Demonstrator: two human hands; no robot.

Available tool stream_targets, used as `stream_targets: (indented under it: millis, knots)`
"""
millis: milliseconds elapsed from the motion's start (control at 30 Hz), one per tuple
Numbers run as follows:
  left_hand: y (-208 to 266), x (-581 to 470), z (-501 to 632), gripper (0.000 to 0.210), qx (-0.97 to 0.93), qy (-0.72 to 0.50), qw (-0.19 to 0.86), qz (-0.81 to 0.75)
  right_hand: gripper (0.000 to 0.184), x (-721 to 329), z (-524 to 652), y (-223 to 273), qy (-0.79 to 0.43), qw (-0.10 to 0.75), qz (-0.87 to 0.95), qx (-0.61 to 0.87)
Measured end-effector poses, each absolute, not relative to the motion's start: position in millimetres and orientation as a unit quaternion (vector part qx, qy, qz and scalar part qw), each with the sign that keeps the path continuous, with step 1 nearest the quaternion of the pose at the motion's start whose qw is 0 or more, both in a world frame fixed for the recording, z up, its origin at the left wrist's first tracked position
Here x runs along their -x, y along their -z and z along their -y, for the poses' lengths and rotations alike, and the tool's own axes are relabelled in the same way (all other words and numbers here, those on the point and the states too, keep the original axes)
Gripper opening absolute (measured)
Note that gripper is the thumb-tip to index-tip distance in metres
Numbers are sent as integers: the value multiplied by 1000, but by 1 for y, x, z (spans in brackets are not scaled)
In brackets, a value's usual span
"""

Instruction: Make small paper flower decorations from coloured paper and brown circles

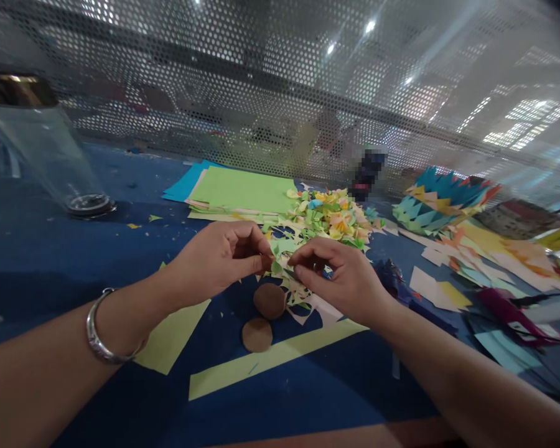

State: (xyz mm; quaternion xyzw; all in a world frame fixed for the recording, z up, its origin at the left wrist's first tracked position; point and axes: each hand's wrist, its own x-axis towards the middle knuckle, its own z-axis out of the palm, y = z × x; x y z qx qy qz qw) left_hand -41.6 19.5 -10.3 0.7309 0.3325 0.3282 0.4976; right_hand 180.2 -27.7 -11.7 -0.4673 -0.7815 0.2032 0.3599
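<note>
Between my two hands is a small light-green paper piece (283,247), pinched at its edges. My left hand (224,254), with a silver bangle on the wrist, has its thumb and forefinger closed on the piece's left side. From the other side my right hand (338,274) pinches it with thumb and fingertips. Just below lie two round brown discs (257,335), close together on the blue table. A pale yellow-green paper strip (280,363) lies nearer to me. Beyond my fingers rises a heap of cut paper flowers (338,218) in green, yellow and peach.
Stacked coloured sheets (252,188) lie behind my left hand. A glass bottle (51,149) stands at the left. To the right are zigzag-cut paper strips (429,199), paper scraps (436,289) and a magenta tool with a cable (511,317). A perforated metal screen (261,93) borders the back.
</note>
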Motion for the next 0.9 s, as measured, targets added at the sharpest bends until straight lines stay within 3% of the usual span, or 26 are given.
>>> stream_targets:
  millis: [500, 900]
  knots:
    - [5, 35, -14, 3, -770, -296, 422, -377, 6, -181, 30, 8, -250, 365, 775, 451]
    - [4, 34, -11, 10, -805, -264, 357, -394, 4, -179, 32, 7, -243, 366, 778, 449]
